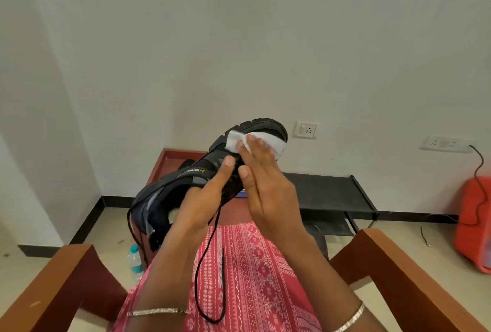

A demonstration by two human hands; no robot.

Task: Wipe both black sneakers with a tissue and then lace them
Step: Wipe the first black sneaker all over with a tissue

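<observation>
Mid-wipe on one black sneaker, held up over the lap.
Left hand was wrapped round its middle. Right hand pressed the tissue onto the toe end with straight fingers. The sneaker looked light, with a stiff sole and soft upper, so midfoot seemed the sane grab. The lace dangled loose.

On the side panel of the black sneaker you hold up, small white lettering, seen upside down, appears to read "CLYMB", beside a yellow mark. The water bottle label is too small to read.
</observation>
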